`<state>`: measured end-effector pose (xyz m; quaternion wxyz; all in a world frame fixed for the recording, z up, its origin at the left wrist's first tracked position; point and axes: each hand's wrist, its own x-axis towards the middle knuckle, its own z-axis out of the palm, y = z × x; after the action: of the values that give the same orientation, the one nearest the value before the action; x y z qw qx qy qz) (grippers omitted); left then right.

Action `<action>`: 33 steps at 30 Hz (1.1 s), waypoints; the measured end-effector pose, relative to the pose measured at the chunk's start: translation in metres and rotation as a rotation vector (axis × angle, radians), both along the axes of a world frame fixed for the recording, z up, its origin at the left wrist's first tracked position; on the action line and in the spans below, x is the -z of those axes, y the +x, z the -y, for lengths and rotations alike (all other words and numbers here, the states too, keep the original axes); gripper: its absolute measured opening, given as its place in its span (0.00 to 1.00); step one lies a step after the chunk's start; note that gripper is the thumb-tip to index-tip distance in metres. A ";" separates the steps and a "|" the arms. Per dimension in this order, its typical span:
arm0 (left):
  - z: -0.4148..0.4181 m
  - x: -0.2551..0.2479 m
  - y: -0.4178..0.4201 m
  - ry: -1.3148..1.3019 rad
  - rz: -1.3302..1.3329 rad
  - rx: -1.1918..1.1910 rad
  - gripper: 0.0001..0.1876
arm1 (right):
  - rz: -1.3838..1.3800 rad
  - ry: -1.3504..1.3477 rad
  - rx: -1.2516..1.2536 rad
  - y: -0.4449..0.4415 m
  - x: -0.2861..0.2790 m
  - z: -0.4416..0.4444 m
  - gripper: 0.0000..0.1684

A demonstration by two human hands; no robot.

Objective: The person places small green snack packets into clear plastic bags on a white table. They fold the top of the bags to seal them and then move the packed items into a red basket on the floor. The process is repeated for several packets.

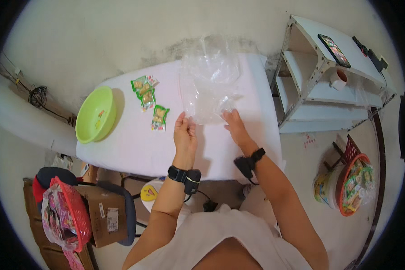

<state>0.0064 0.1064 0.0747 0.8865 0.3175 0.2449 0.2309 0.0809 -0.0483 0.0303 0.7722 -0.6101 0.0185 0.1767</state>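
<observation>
A large clear plastic bag (pixel 207 91) stretches over the white-covered table in front of me, its far end up against the wall. My left hand (pixel 185 135) pinches the bag's near left edge between thumb and fingers. At the near right corner, my right hand (pixel 236 126) has its fingers on the crumpled plastic; its grip there is partly hidden. Left of the bag lie several small green-and-clear snack packets (pixel 145 89), with one packet (pixel 159 118) closer to my left hand. A light green plastic basin (pixel 98 114) at the table's left end holds a few small colourful pieces.
To the right stands a white metal shelf (pixel 303 60) with a phone (pixel 334 50) and a mug (pixel 338 80). An orange basket (pixel 344 202) of packets is on the right. At left, a red basket (pixel 82 216) and cardboard box (pixel 104 216) rest on a chair.
</observation>
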 end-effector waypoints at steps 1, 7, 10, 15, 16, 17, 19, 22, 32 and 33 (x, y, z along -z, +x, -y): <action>0.004 0.006 -0.017 0.013 -0.010 0.016 0.14 | -0.043 0.132 -0.008 -0.003 -0.010 0.000 0.31; -0.001 0.023 -0.088 0.192 -0.072 0.262 0.14 | 0.026 0.259 -0.121 -0.046 -0.047 0.016 0.19; -0.011 0.015 -0.098 0.275 -0.082 0.331 0.13 | 0.072 0.237 -0.226 -0.067 -0.056 0.021 0.17; -0.010 0.008 -0.112 0.292 0.027 0.109 0.10 | 0.054 0.246 -0.237 -0.095 -0.077 0.026 0.13; -0.010 0.007 -0.116 0.296 0.011 0.040 0.10 | 0.038 0.252 -0.213 -0.098 -0.079 0.030 0.12; -0.012 0.005 -0.122 0.299 -0.005 -0.029 0.10 | 0.040 0.289 -0.191 -0.098 -0.076 0.034 0.10; -0.013 0.003 -0.130 0.293 -0.005 -0.115 0.11 | 0.044 0.362 -0.144 -0.096 -0.067 0.045 0.07; -0.013 0.004 -0.139 0.277 0.038 -0.141 0.11 | 0.074 0.364 -0.098 -0.100 -0.061 0.057 0.05; 0.004 0.074 -0.183 0.363 -0.216 -0.101 0.16 | 0.248 0.187 -0.161 -0.118 -0.094 0.057 0.07; 0.004 0.070 -0.182 0.567 -0.224 -0.183 0.17 | 0.270 0.156 -0.205 -0.120 -0.096 0.057 0.07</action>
<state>-0.1753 0.1026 0.0047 0.7059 0.5519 0.2943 0.3325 -0.0391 -0.1053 0.1264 0.7905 -0.5653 -0.1614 0.1718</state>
